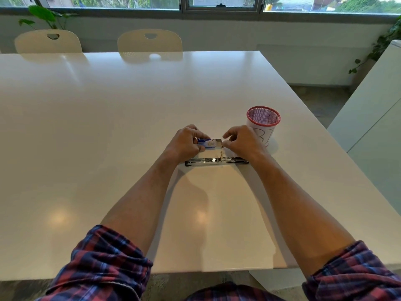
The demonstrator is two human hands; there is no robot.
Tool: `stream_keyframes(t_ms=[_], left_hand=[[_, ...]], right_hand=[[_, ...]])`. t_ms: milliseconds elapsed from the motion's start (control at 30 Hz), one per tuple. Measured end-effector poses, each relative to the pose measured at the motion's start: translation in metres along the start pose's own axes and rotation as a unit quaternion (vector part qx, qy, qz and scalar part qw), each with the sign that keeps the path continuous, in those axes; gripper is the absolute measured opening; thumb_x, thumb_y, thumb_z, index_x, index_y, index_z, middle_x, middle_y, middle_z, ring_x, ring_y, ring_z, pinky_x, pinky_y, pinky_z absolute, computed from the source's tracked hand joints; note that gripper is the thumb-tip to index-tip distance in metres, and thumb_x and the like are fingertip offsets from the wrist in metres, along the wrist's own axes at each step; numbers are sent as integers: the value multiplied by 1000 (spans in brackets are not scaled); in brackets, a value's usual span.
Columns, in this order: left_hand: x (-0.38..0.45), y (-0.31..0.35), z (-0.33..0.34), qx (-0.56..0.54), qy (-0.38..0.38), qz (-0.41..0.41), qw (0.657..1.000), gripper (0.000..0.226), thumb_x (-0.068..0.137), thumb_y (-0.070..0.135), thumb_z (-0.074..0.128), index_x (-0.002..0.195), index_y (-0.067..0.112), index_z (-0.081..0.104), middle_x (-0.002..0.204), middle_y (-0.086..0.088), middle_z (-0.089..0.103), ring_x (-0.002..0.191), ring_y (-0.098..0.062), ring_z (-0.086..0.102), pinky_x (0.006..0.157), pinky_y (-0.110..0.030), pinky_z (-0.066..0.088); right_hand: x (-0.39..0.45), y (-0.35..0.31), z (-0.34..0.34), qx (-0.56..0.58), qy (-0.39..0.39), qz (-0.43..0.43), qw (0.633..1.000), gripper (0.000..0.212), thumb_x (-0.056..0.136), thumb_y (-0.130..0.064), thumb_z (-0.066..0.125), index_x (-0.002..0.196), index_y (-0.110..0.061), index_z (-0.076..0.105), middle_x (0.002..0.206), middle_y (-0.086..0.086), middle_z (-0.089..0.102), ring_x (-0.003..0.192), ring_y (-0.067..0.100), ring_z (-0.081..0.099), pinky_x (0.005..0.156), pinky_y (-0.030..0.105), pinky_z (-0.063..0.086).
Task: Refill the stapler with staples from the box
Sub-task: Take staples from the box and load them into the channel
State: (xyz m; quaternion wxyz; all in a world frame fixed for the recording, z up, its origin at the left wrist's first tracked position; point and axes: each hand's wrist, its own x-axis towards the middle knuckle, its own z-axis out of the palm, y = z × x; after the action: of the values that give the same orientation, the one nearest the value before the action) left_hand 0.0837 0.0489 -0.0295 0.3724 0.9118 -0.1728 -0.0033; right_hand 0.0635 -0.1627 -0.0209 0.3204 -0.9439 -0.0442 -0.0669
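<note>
The left hand pinches the blue sleeve of the staple box; the right hand's fingers pinch its slid-out tray. The box looks light and crushable, the staples inside brittle, best taken by their long sides. The opened stapler lies on the worktop at 6 o'clock of the box. A mesh pen cup stands at 2 o'clock, not obstructing.

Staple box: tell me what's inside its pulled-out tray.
The staple box tray, between left hand and right hand, shows only a pale interior; staples cannot be made out.
</note>
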Motion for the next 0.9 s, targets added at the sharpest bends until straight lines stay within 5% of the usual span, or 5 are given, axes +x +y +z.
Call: stream_keyframes(t_ms=[133, 233, 433, 600, 900], left_hand=[[0, 0, 0, 0, -2, 0, 1000, 35, 84, 4, 79, 117, 17, 77, 106, 5, 58, 81, -9, 57, 68, -15, 45], [0, 0, 0, -2, -2, 0, 1000, 36, 84, 4, 79, 117, 17, 77, 106, 5, 58, 81, -9, 58, 68, -16, 45], [0, 0, 0, 5, -5, 4, 1000, 36, 85, 5, 79, 119, 16, 76, 106, 6, 57, 82, -9, 57, 67, -15, 45], [1, -1, 0, 4, -4, 2, 1000, 37, 83, 4, 80, 118, 17, 77, 104, 8, 57, 89, -12, 60, 71, -17, 46], [3, 0, 1, 4, 1, 0, 1000, 38, 81, 4, 82, 116, 18, 78, 104, 4, 59, 81, -13, 59, 73, -20, 48]], right_hand=[[2, 0, 0, 5, -9, -11, 1000, 24, 89, -18, 77, 114, -18, 76, 94, 0, 72, 74, 4, 61, 65, 19, 52], [2, -2, 0, 3, -26, -38, 999, 22, 92, -18, 75, 113, -21, 78, 70, -12, 60, 54, 0, 48, 51, 7, 37], [3, 1, 2, -9, -29, -21, 999, 25, 92, -17, 74, 116, -14, 75, 98, 1, 71, 68, 1, 56, 59, 13, 42], [1, 0, 1, -12, -26, -4, 1000, 22, 89, -17, 76, 110, -11, 78, 101, 3, 75, 79, 8, 65, 67, 18, 51], [0, -2, 1, -8, -26, -1, 1000, 16, 88, -13, 77, 103, -11, 79, 98, 2, 73, 78, 7, 62, 61, 13, 45]])
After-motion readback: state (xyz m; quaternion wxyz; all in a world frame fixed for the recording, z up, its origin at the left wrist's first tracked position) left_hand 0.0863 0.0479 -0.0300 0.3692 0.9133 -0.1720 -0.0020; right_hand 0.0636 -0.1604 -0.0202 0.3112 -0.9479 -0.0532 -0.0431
